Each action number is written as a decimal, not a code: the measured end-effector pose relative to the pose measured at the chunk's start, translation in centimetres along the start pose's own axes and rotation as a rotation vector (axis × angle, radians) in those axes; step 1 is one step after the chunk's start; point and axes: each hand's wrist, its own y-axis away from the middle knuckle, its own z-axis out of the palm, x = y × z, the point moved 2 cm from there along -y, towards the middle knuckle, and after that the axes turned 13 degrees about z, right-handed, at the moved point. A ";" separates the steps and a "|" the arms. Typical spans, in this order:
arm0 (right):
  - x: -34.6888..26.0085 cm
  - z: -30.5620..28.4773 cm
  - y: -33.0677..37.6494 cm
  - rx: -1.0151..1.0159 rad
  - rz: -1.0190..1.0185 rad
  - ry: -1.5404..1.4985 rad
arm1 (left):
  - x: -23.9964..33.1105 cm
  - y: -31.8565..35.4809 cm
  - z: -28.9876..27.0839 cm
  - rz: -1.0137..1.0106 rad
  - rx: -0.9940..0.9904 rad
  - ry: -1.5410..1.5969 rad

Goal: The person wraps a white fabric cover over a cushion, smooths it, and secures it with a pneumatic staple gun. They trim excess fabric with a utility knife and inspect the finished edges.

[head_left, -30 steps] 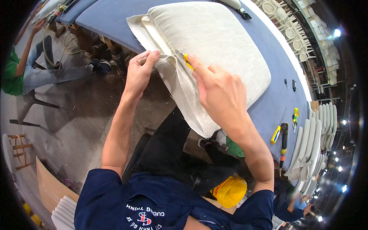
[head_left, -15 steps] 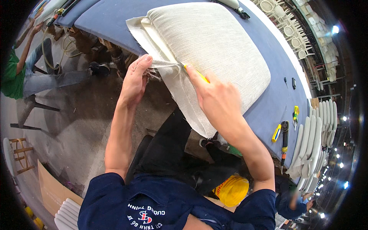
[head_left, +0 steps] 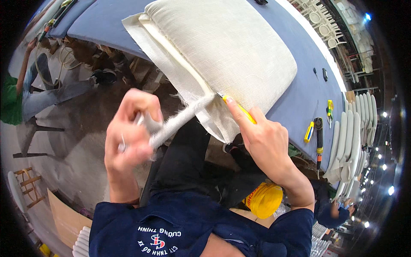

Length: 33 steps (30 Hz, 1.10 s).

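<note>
A padded seat cushion (head_left: 227,51) in pale woven fabric lies on the blue-covered table, its loose cloth edge hanging toward me. My left hand (head_left: 132,132), smeared by motion, is closed round a strip of the fabric (head_left: 180,120) and holds it taut, away from the cushion. The strip still joins the cushion at the tip of a yellow utility knife (head_left: 242,110). My right hand (head_left: 265,139) grips that knife, index finger along its top, with the tip at the cushion's edge seam.
On the blue table (head_left: 299,107) at the right lie a yellow-handled screwdriver (head_left: 309,132), a black power tool (head_left: 319,137) and a green-yellow tool (head_left: 329,109). A yellow bucket (head_left: 267,201) stands by my right side. Another person's legs (head_left: 55,96) are at the left; stacked pale panels (head_left: 349,141) stand at right.
My left hand has pulled the strip down toward me, and more of it is separated from the cushion's edge. The right hand with the knife has moved slightly nearer along the seam.
</note>
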 end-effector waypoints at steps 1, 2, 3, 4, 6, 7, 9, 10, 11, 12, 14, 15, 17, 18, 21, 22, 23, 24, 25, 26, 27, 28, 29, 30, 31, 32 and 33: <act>0.1 -0.4 0.4 0.000 -0.006 -0.007 | 1.3 0.1 0.0 -0.021 -0.061 0.005; 0.3 -0.9 0.8 0.000 -0.011 -0.013 | 1.6 -0.2 0.7 0.038 -0.055 0.109; 0.5 -1.2 1.3 0.000 -0.015 -0.020 | 1.9 -0.5 1.2 0.094 -0.056 0.215; 0.9 -1.2 1.8 -0.020 -0.024 -0.006 | 1.4 -0.7 0.6 0.175 -0.178 0.396; 1.8 -1.4 2.9 -0.065 -0.037 0.022 | 1.7 -1.7 0.0 0.288 -0.423 0.653; 2.1 -1.5 3.5 -0.076 -0.032 0.025 | 2.0 -1.6 0.4 0.283 -0.430 0.774; 2.6 -1.8 4.4 -0.097 -0.024 0.030 | 2.8 -1.9 1.4 0.280 -0.467 0.819; 2.6 -1.9 4.6 -0.095 0.001 0.010 | 3.2 -2.3 1.9 0.281 -0.516 0.852; 2.5 -2.0 4.5 -0.092 0.026 -0.010 | 3.4 -2.6 2.4 0.305 -0.543 0.834; 2.7 -2.0 4.6 -0.089 0.053 -0.030 | 3.5 -2.9 2.9 0.299 -0.553 0.867; 3.2 -2.2 4.6 -0.114 0.029 -0.027 | 4.0 -3.5 3.4 0.299 -0.574 0.910; 3.5 -2.4 4.8 -0.126 0.019 -0.025 | 4.9 -3.3 3.5 0.327 -0.476 0.958; 3.7 -3.1 5.4 -0.128 0.023 -0.001 | 6.8 -3.7 5.3 0.439 -0.362 1.038; 3.8 -3.1 5.7 -0.134 0.020 0.008 | 7.2 -3.9 6.7 0.516 -0.265 1.064; 4.8 -2.6 6.9 -0.130 0.054 -0.003 | 7.6 -5.3 7.2 0.543 -0.322 1.001; 5.0 -2.6 7.0 -0.127 0.049 -0.021 | 8.0 -5.5 7.3 0.559 -0.295 0.939; 5.1 -2.5 7.1 -0.105 0.044 -0.046 | 8.1 -6.0 7.7 0.599 -0.348 0.965; 5.2 -2.3 7.1 -0.082 0.038 -0.071 | 8.4 -6.5 7.9 0.584 -0.356 0.960; 5.4 -1.7 7.6 -0.067 0.050 -0.089 | 8.2 -6.8 8.0 0.563 -0.363 0.976; 5.7 -1.0 8.2 -0.061 0.076 -0.121 | 7.9 -7.0 8.0 0.542 -0.368 0.990; 5.9 -0.2 8.8 -0.054 0.101 -0.152 | 7.2 -6.7 7.2 0.560 -0.369 1.065; 6.2 0.4 9.3 -0.031 0.116 -0.192 | 7.0 -6.7 4.6 0.489 -0.349 1.078; 6.3 1.1 9.4 0.010 0.126 -0.252 | 7.1 -6.5 0.8 0.416 -0.325 1.074; 6.2 1.8 10.0 0.043 0.161 -0.295 | 5.3 -6.2 -1.5 0.415 -0.065 0.841; 6.0 2.5 10.3 0.078 0.170 -0.345 | 4.1 -5.3 -4.0 0.351 0.175 0.565; 5.7 4.0 10.3 0.129 0.164 -0.413 | 2.8 -6.2 -5.1 0.333 0.236 0.185; 5.7 5.2 10.4 0.181 0.167 -0.486 | 1.4 -7.7 -5.7 0.275 0.282 -0.186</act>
